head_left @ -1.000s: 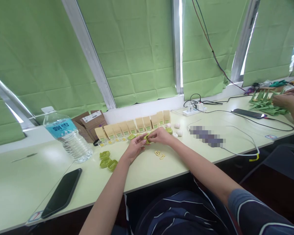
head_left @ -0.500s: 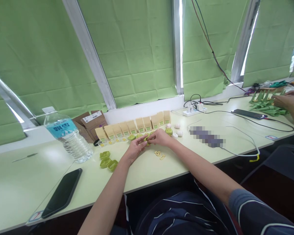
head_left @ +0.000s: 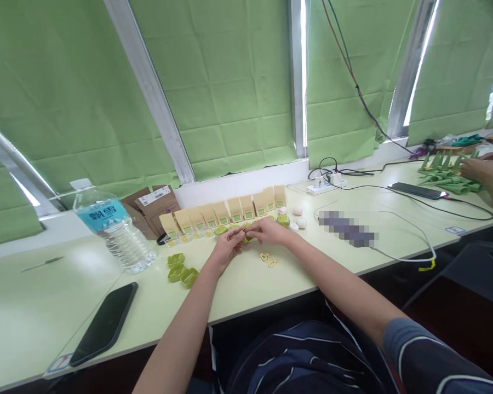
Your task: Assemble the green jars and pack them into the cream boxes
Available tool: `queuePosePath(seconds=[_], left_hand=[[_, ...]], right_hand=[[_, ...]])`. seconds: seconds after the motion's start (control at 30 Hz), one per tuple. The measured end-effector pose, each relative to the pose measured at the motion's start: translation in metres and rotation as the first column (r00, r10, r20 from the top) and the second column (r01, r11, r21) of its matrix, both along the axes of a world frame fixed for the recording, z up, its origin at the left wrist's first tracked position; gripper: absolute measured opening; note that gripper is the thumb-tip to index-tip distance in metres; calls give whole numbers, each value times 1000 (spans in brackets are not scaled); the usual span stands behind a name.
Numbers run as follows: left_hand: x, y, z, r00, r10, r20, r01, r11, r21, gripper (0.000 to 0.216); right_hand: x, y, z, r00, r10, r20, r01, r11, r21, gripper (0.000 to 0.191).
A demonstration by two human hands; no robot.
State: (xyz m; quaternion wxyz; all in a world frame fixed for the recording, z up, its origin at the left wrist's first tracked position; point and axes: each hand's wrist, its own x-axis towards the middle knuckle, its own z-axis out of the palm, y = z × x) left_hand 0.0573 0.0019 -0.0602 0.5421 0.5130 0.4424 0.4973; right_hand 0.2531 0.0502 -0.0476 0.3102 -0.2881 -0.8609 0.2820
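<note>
My left hand [head_left: 227, 249] and my right hand [head_left: 268, 231] meet over the table, fingers closed around one small olive-green plastic piece [head_left: 247, 239]. Fingers cover most of that piece. Just behind my hands stand more green pieces [head_left: 221, 230], in front of a row of brown paper packets [head_left: 221, 212]. Several pale yellow small parts [head_left: 264, 256] lie on the table near my right wrist. To the left of my left hand sit open green shells [head_left: 188, 277]. White egg-shaped bits [head_left: 301, 223] lie beyond my right hand, beside a green piece [head_left: 283, 220].
A large water bottle [head_left: 114, 227] and a cardboard box [head_left: 153, 210] stand at left, with a black phone [head_left: 104, 323] near the front edge. Rightward are a power strip [head_left: 327, 187], cables and another phone [head_left: 417, 191]. Another person's hand [head_left: 482, 171] is by green cone-like pieces [head_left: 439, 163].
My fingers have shifted slightly on the green piece, the left hand's fingers drawing closer around it. The other things on my part of the table stay where they were.
</note>
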Motion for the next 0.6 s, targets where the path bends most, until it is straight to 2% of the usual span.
queuePosePath(seconds=[0.3, 0.43, 0.6], left_hand=[[-1, -1, 1, 999, -25, 42, 24, 999, 32, 52], [-2, 0, 1, 998, -20, 68, 17, 999, 46, 52], [-2, -1, 4, 994, 3, 108, -7, 999, 43, 47]], right_hand=[[1, 1, 1, 992, -45, -117, 44, 999, -6, 23], [0, 4, 0, 984, -102, -148, 106, 994, 18, 23], [0, 3, 0, 970, -172, -173, 180, 983, 36, 35]])
